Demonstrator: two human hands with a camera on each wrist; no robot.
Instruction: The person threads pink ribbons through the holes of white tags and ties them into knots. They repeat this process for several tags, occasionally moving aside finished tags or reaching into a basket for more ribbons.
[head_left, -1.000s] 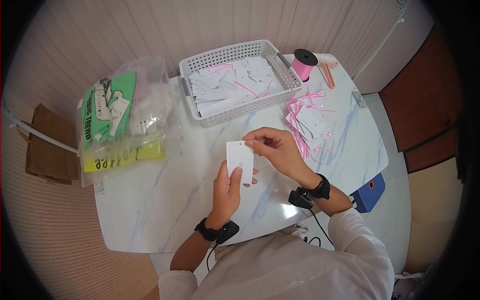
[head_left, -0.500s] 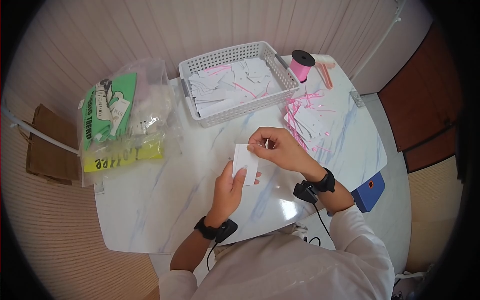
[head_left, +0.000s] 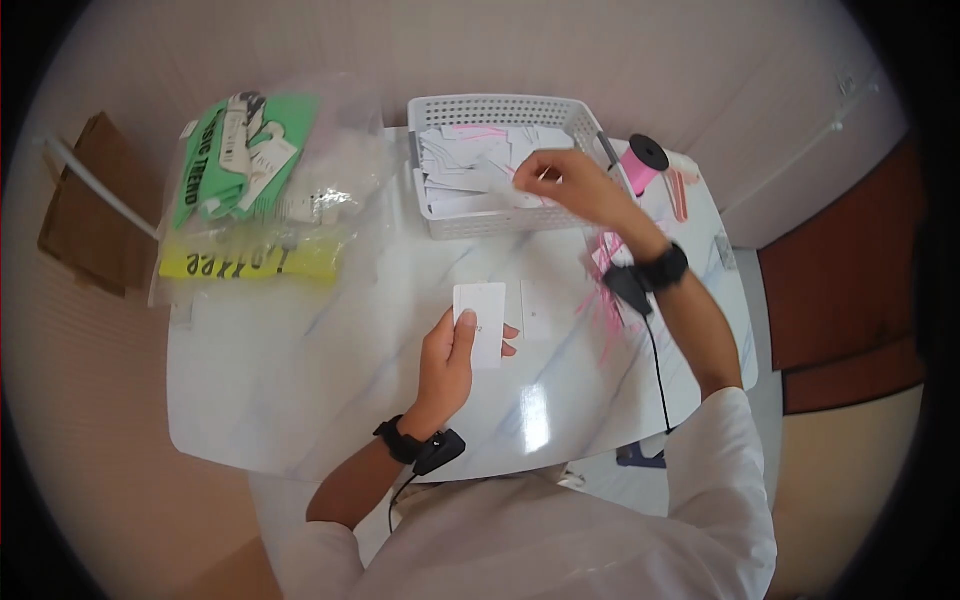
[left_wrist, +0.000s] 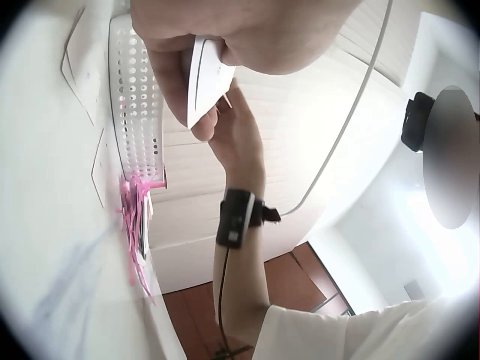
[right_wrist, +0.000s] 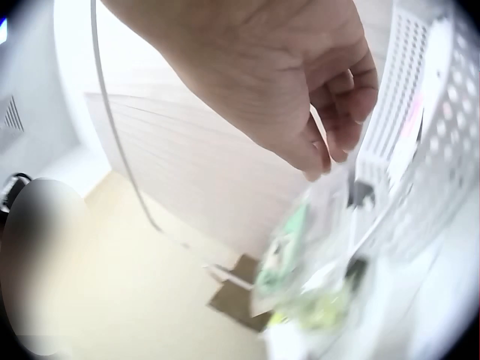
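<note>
My left hand (head_left: 447,362) grips white cards (head_left: 487,300) above the table, thumb across their printed face; the left wrist view shows the cards (left_wrist: 206,79) edge-on between its fingers. Over the front right part of the white basket (head_left: 480,228), my right hand (head_left: 580,188) hangs with loosely bent fingers. Nothing shows between those fingers (right_wrist: 341,112) in the right wrist view. Inside the basket lie many white cards (head_left: 455,170) and some pink ribbon. Another white card (head_left: 536,318) lies on the table, right of my left hand.
Ribboned cards (head_left: 606,252) lie partly under my right forearm. Behind them stand a pink ribbon spool (head_left: 641,168) and a pink-handled object (head_left: 680,195). Plastic-bagged clothing (head_left: 255,190) covers the table's back left. A cable (head_left: 657,375) hangs from my right wrist.
My right hand has left the corner of the held cards and moved up and away to the basket. The head view has shifted, and the card on the table shows more fully. My left hand still grips its cards.
</note>
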